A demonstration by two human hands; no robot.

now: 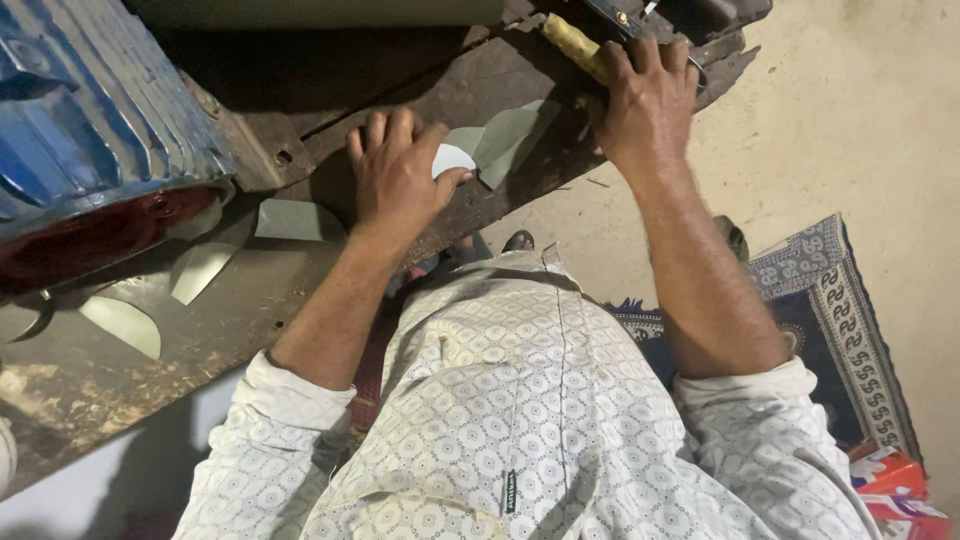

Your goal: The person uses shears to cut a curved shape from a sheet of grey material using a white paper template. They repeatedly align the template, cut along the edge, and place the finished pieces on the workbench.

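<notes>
We wore a pale shirt [530, 400] printed all over with a small repeating pattern of diamonds and rings in grey on off-white. A straight seam or placket ran down its middle, and a small dark tag [510, 491] sat low on the front. Both sleeves were rolled up into thick cuffs, the left cuff [290, 395] and the right cuff [750, 390], leaving our forearms bare and hairy. Our hands [400, 170] were bare, without rings or a watch.

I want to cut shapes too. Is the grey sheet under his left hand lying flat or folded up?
Flat. The grey sheet lies spread on the workbench, with the left hand pressing on it with open fingers. The right hand grips a yellowish handle.
</notes>
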